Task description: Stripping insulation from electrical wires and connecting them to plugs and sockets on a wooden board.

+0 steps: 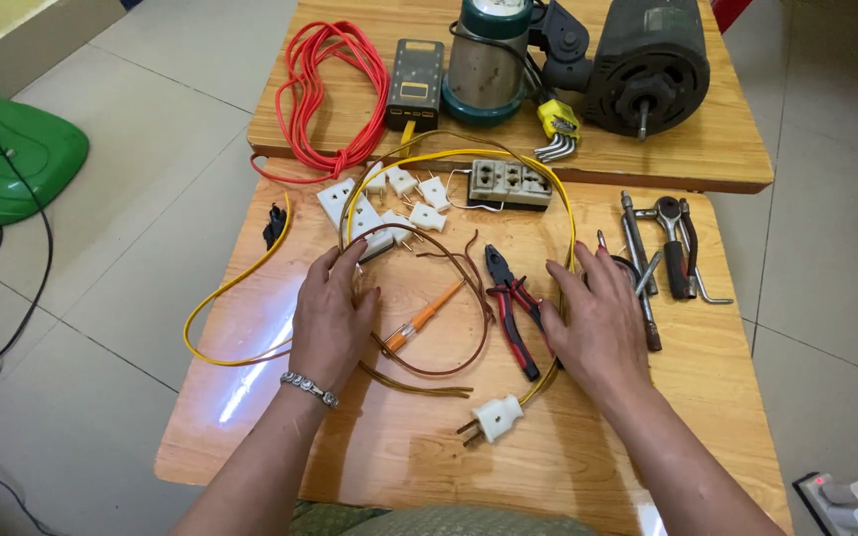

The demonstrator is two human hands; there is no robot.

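Hands, two, bare, resting palm-down on the near wooden bench. Left hand [330,316], bracelet at the wrist, lies flat with fingers spread over the brown wire [436,298] and the yellow cable [235,283] near the bench's left edge; it pinches nothing. Right hand [598,323], likewise flat and spread, covers the yellow cable's right-hand run, toward the right edge; no grasp visible.

Yellow cable: one long loop across the bench middle, ending in a white plug [499,417] near the front edge. Judged light, limp, springy in its coils; best taken by the plug body or pinched along a straight run.

Brown wire: thinner loop inside the yellow one, probably soft and prone to tangling.

Between the hands: orange-handled screwdriver [419,323] and red-handled pliers [510,308], the latter likely the heaviest item there, to be held by the handles.

Toward the back edge: white plugs and sockets [389,203], a grey socket strip [508,184].

Right edge: metal wrenches and tools [662,253].

Far bench: coiled orange cord [330,89], dark power bank [415,81], green lantern [489,60], hex keys [556,129], electric motor [647,65].
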